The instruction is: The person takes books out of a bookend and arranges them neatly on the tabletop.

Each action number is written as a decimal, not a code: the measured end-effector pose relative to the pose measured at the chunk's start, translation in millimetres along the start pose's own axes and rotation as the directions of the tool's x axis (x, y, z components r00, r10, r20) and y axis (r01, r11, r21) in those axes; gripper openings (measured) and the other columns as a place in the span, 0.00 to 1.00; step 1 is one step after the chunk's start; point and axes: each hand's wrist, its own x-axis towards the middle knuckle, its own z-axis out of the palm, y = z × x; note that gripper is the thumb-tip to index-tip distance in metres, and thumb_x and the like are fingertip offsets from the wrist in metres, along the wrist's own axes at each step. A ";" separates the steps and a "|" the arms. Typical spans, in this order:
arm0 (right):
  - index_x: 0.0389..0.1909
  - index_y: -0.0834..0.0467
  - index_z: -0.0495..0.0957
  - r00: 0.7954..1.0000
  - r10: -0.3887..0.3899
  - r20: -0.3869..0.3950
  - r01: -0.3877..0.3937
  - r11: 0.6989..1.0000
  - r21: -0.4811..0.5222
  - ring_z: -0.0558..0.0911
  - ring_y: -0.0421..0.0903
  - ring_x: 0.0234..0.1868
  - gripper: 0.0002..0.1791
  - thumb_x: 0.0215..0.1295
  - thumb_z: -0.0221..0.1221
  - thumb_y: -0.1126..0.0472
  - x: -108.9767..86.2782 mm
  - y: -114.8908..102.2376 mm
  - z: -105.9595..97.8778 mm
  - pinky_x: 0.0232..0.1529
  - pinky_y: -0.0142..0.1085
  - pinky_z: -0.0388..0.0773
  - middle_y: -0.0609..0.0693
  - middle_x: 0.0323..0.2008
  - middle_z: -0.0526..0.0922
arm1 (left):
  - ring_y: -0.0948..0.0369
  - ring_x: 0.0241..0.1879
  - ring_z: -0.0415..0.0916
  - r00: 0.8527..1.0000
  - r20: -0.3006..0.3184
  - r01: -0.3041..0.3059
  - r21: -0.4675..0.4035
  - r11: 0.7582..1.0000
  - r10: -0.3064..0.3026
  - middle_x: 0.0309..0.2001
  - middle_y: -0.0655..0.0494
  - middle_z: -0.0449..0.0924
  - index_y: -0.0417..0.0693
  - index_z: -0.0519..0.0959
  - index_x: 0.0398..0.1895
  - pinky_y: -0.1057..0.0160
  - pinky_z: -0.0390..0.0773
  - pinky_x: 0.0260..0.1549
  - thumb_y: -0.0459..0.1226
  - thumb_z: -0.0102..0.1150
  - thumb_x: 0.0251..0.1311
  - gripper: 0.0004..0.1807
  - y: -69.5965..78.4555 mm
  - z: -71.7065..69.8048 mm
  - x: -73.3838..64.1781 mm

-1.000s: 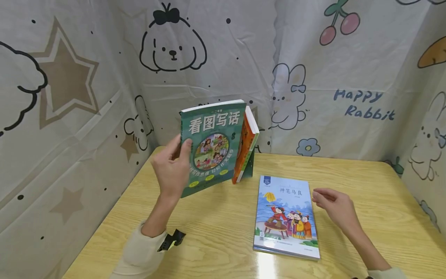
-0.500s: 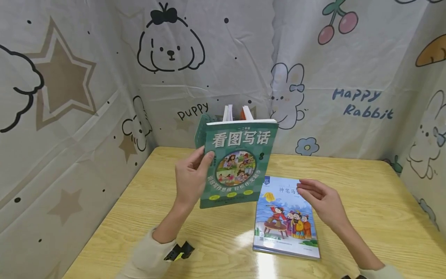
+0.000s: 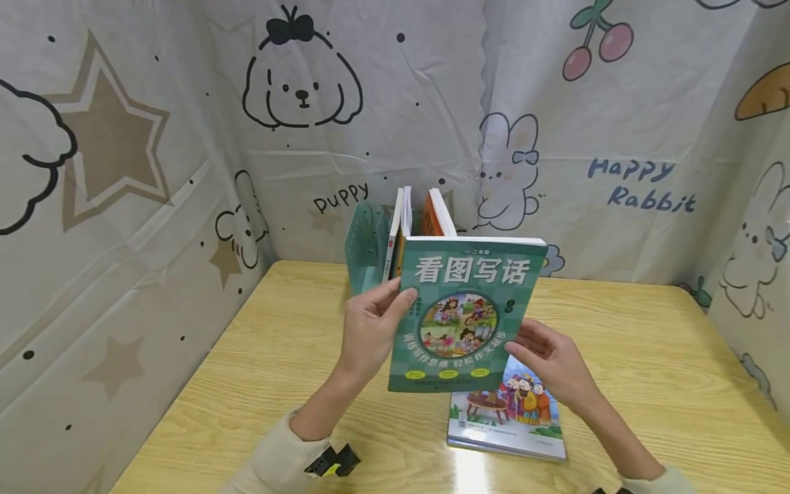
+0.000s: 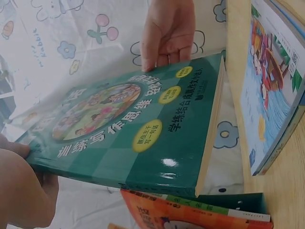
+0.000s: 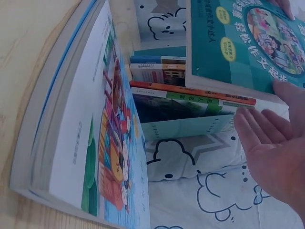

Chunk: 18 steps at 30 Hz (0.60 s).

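My left hand grips a green workbook by its left edge, with the thumb on the front cover. The workbook is tilted up above the table, its cover facing me. At its right edge is my right hand, thumb tip against the cover's edge. In the right wrist view the fingers of that hand lie straight, apart from the back of the workbook. Below them a light-blue picture book lies on top of a stack, its upper part hidden by the workbook.
Behind the workbook stands a green bookend with several upright books, among them an orange book. A pale wooden table bears everything. A printed cloth curtain surrounds its back and sides.
My left hand has carried the workbook away from the bookend, rightward and towards me, over the picture book. My right hand has moved slightly left and now touches the workbook's right edge.
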 end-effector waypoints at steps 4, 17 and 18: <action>0.57 0.67 0.78 0.999 -0.053 0.000 0.053 0.998 -0.015 0.85 0.40 0.45 0.16 0.72 0.59 0.66 -1.4 -0.7 -0.5 0.44 0.31 0.81 0.59 0.47 0.85 | 0.66 0.14 0.55 1.000 0.009 0.017 -0.021 1.000 -0.016 0.25 0.47 0.83 0.34 0.82 0.54 0.68 0.57 0.15 0.31 0.58 0.70 0.14 -0.3 4.7 -0.9; 0.49 0.68 0.81 0.991 -0.092 -0.094 0.093 0.996 0.003 0.86 0.42 0.31 0.10 0.70 0.59 0.70 -8.0 5.4 -6.2 0.33 0.36 0.85 0.49 0.35 0.87 | 0.63 0.17 0.52 0.991 0.011 0.135 -0.037 0.990 -0.134 0.25 0.49 0.82 0.37 0.82 0.56 0.66 0.62 0.21 0.35 0.61 0.69 0.16 -6.1 14.0 -4.9; 0.49 0.68 0.81 0.990 -0.100 -0.099 0.100 0.995 -0.004 0.86 0.42 0.31 0.10 0.70 0.59 0.70 -8.6 5.9 -7.0 0.33 0.37 0.85 0.49 0.34 0.88 | 0.63 0.17 0.54 0.989 0.013 0.147 -0.043 0.988 -0.147 0.26 0.49 0.82 0.37 0.82 0.55 0.66 0.61 0.20 0.35 0.61 0.69 0.15 -6.4 14.4 -4.9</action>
